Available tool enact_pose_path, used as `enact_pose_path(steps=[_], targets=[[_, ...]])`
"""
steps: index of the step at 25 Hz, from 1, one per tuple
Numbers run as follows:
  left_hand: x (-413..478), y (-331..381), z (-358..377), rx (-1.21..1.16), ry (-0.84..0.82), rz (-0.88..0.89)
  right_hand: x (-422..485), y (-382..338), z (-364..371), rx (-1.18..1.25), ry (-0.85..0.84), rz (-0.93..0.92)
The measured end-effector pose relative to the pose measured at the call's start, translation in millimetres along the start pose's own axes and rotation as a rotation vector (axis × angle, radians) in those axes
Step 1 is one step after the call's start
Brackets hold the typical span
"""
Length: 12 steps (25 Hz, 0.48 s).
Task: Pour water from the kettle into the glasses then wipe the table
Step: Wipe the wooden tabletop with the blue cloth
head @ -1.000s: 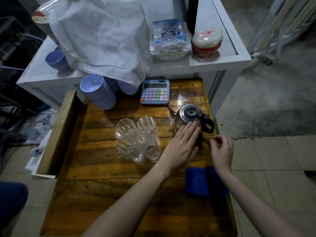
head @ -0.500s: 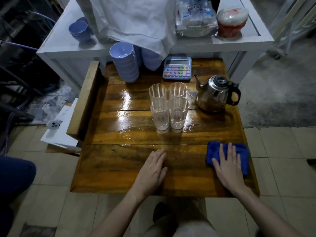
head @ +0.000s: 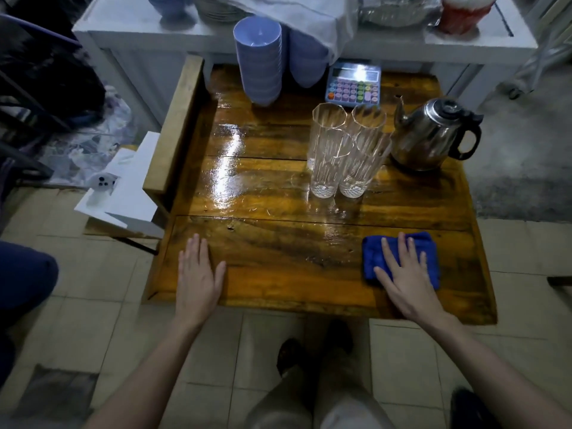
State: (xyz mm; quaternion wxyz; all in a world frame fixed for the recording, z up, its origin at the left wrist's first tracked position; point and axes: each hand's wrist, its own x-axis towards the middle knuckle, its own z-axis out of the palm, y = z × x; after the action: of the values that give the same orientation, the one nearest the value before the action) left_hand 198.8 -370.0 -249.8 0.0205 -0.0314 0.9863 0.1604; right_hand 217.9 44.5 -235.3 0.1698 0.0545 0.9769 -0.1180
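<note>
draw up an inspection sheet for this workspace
surface: wooden table, glossy, wet-looking sheen in the middle
job's things: kettle upright at right; four glasses upright, clustered to its left; blue cloth near front edge
clutter: calculator, stacked bowls at the back
grips: left hand flat on table; right hand flat on blue cloth
cables: nothing seen
surroundings: white counter behind, tiled floor
</note>
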Motion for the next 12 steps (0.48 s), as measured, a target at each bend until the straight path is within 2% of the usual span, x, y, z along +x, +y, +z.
enact_pose_path(steps=[2,3,5,7,12], targets=[[12.2,1.5,-0.6,0.015,-0.001,-0.001,2.5,-7.4,-0.9,0.018,-0.006,-0.037],[18.8,3.3,0.3,0.025,-0.004,0.009,3.4,-13.2,0.7,0.019,0.031,0.004],[29.2,7.7,4.3,0.046,-0.017,0.022,4.6,-25.6,5.4,0.065,0.131,0.194],[32.8,11.1,9.5,0.085,-0.021,0.027,9.8,-33.1,7.4,0.127,0.162,0.348],[30.7,10.1,11.2,0.125,0.000,0.044,29.7,-35.0,11.5,0.049,0.229,0.308]])
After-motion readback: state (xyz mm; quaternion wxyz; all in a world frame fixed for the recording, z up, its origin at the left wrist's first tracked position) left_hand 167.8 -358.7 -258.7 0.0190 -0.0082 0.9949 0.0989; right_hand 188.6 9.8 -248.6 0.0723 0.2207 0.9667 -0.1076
